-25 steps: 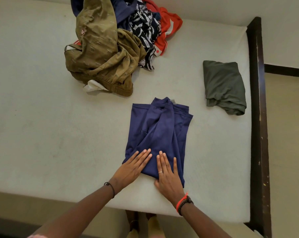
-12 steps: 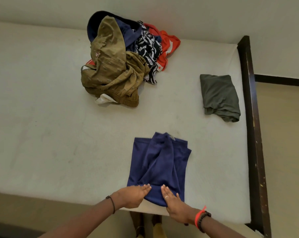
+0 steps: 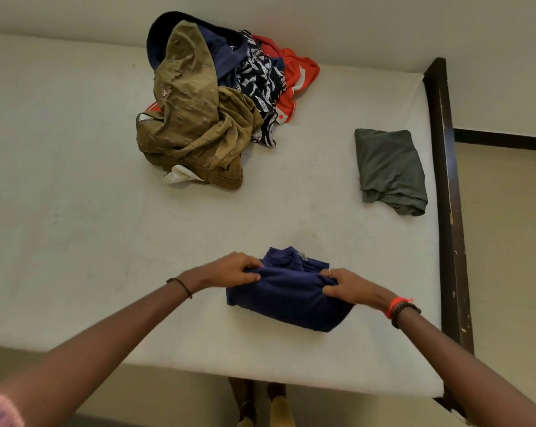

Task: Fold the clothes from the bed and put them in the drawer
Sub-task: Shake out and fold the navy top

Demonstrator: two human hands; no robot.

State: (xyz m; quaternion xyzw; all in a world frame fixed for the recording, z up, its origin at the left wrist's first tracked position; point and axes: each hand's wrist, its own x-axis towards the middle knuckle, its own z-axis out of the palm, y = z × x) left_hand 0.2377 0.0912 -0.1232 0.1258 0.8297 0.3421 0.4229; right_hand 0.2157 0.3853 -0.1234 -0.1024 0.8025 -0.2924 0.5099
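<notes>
Change: where the navy garment (image 3: 288, 295) lay long and flat half a second ago with both hands at its near edge, it is now doubled over into a short, thick bundle, and the hands have moved up to its far corners.
Left hand: the left hand (image 3: 231, 270) is curled shut on the bundle's far left corner, thumb on top and fingers tucked under the fold.
Right hand: the right hand (image 3: 348, 286) is closed on the far right corner in the same way, a ring showing on one finger; an orange band and a dark bead bracelet sit at that wrist.
Navy garment: it rests on the mattress (image 3: 75, 226) near the front edge, right of centre, a small pale label showing at its far edge.
Folded piece: a grey-green folded garment (image 3: 388, 169) lies well apart, close to the dark wooden bed frame (image 3: 448, 195) on the right.
Unfolded pile: a heap of clothes (image 3: 211, 97) sits at the far side by the wall, an olive piece on top, with navy, a black-and-white print and red beneath.
Room: pale wall behind, beige floor to the right of the frame.
</notes>
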